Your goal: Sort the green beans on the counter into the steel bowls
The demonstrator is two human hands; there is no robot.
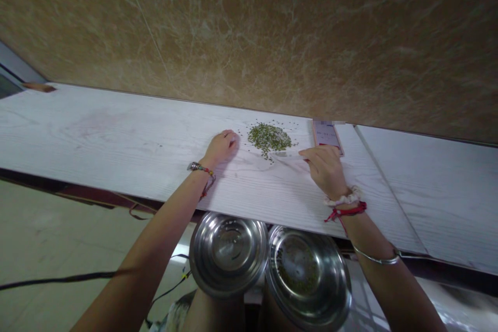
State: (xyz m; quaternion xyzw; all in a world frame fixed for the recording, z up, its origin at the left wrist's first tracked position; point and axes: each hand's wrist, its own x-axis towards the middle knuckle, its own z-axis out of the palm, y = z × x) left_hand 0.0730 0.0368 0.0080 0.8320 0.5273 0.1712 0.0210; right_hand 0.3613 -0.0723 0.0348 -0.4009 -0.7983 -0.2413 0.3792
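At the far left of the white wood-grain tabletop (116,150), well apart from the left hand (223,146), a small brown flat piece (39,86) lies near the brown marbled wall (249,36). The left hand rests on the tabletop with its fingers curled inward; whether anything is between them, I cannot tell. Nearer the body than this hand, a round shiny metal bowl (229,249) sits just beyond the tabletop's front edge, over the person's legs. Between the two hands lies a loose heap of small green beans (268,137), with single beans scattered around it, some close to the left hand's fingers. Beside that first bowl, closer to the body than the hands, a second round shiny metal bowl (334,275) has green beans spread over its bottom. The right hand (324,166) has its thumb and fingers pinched together on a thin, pale, see-through strip (290,156), whose far end points left to the heap's near edge. Just beyond the right hand, a phone with a lit screen (327,134) lies flat on the tabletop
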